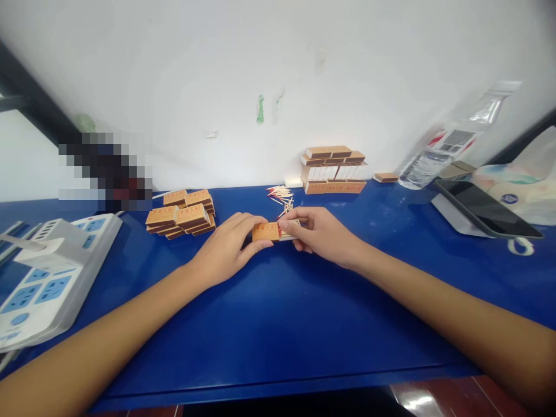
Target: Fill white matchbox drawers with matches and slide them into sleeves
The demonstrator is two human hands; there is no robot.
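Both my hands meet over the middle of a blue table [278, 324]. My left hand [226, 249] pinches the orange sleeve of a matchbox [266, 231] between thumb and fingers. My right hand [324, 234] grips the matchbox's inner tray [290, 229], which sticks out to the right, partly slid into the sleeve, with red-tipped matches showing inside. Just behind the hands lies a loose heap of red-tipped matches [281, 196].
A pile of closed orange matchboxes [182, 215] lies to the left. A stack of sleeves and white trays [333, 169] stands at the wall. A white power strip [41, 272] sits far left. A plastic bottle [438, 153], a dark tablet [486, 209] and a bag are at the right.
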